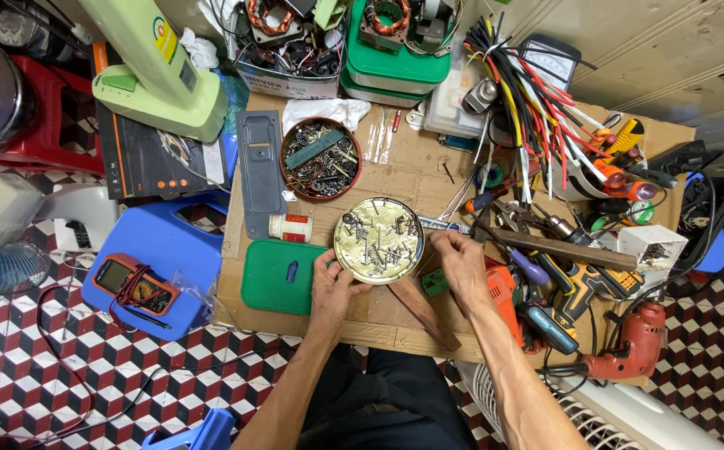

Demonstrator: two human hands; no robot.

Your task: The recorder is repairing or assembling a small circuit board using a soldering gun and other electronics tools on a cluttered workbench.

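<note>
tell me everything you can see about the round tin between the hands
The tin is a shallow round container of pale, brassy-looking metal, open-topped and lying flat on the cardboard-covered bench. It holds a loose jumble of screws and small metal parts. The left hand grips its lower left rim; the right hand touches its right edge. A green lid lies just to its left.

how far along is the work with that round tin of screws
Done: the round pale metal tin of screws sits on the cardboard-topped bench. In hand: the left hand grips its lower rim, the right hand touches its right edge. Left: the screws lie unsorted inside.
</note>
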